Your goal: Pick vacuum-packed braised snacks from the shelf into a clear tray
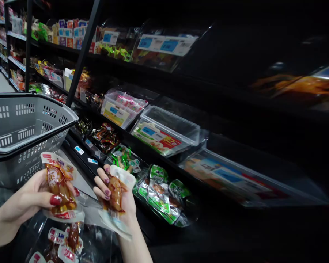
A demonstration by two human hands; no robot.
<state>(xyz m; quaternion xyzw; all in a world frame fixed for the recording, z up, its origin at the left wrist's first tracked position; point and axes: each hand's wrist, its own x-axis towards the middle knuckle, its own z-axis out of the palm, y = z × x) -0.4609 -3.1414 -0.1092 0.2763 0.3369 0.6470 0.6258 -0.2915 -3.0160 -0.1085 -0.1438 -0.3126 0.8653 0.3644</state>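
My left hand (pixel 34 199) grips a clear vacuum pack of brown marinated meat (pixel 59 182), thumb across its front, with a red and white label facing me. Beside it my right hand (pixel 130 201) holds a second vacuum pack of brown meat (pixel 115 191), fingers curled over its left edge and its back against the palm. The two packs are apart. Below both hands lies a clear bin (pixel 94 237) with several similar red and white vacuum packs (pixel 67 243).
A grey shopping basket (pixel 44 153) with a black rim stands at the left. Green and silver packs (pixel 159 190) fill a bin to the right. Clear plastic tubs (pixel 172 126) with price labels line the black shelf above. Snack packets (pixel 71 33) crowd the upper shelves; the right side is blurred.
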